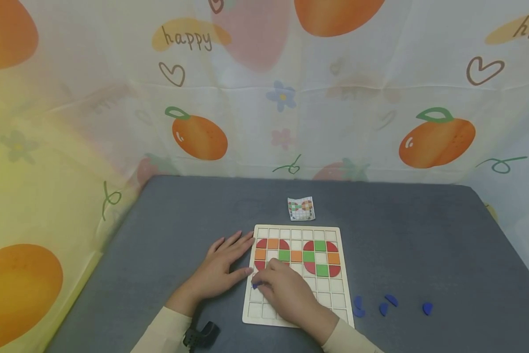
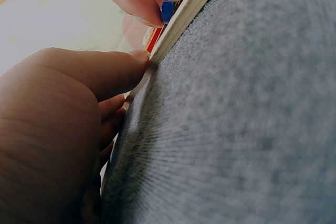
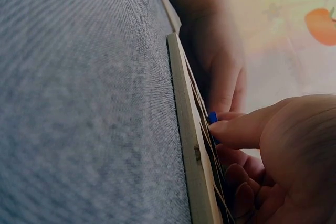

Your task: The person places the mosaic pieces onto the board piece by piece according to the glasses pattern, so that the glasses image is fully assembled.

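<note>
A light wooden grid board (image 1: 337, 300) lies on the dark table, with red, orange and green tiles set in its upper cells. Over its left side, my right hand (image 1: 291, 294) pinches a small blue tile (image 1: 254, 286) between thumb and fingers. In the left wrist view the blue tile (image 2: 167, 11) stands on edge just above the board's rim; the right wrist view shows it at the thumb tip. My left hand (image 1: 222, 267) rests beside the board, fingers extended, with fingertips and thumb at its left edge. The right hand hides some middle cells.
Several loose blue tiles (image 1: 383, 309) lie on the table right of the board. Behind the board is a small printed pattern card (image 1: 301, 209). A black wrist device (image 1: 202, 335) sits at the left wrist, and a fruit-printed curtain (image 1: 247, 113) hangs behind the table.
</note>
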Motion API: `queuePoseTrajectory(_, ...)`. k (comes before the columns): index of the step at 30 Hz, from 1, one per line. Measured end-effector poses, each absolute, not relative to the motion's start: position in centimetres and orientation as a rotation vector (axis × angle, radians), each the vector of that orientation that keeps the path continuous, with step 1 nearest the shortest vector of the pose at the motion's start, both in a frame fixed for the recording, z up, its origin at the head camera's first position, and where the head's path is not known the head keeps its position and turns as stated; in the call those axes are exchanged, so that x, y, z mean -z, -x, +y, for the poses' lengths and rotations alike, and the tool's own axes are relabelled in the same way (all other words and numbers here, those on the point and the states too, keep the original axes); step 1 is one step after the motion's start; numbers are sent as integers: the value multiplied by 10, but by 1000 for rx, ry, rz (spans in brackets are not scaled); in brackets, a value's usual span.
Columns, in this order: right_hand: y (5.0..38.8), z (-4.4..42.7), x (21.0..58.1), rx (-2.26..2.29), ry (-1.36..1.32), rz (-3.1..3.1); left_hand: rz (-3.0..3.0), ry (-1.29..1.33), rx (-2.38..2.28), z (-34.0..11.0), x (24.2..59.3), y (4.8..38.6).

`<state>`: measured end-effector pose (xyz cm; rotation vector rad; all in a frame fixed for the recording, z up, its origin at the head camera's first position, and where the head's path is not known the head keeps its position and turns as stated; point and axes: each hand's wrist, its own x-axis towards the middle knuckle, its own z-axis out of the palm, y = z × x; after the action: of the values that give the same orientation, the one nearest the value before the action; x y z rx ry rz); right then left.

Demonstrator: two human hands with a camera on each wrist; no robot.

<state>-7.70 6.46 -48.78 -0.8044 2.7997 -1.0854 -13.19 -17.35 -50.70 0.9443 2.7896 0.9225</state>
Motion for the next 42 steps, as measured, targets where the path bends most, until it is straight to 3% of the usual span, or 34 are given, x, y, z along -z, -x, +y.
queuePoseTrajectory(32, 77, 68, 485, 1037, 722, 2781, 2784, -930, -914, -175, 509, 133)
queuePoseTrajectory(42, 78, 65, 481, 926, 927, 2816, 2786, -938, -927, -175, 509, 132)
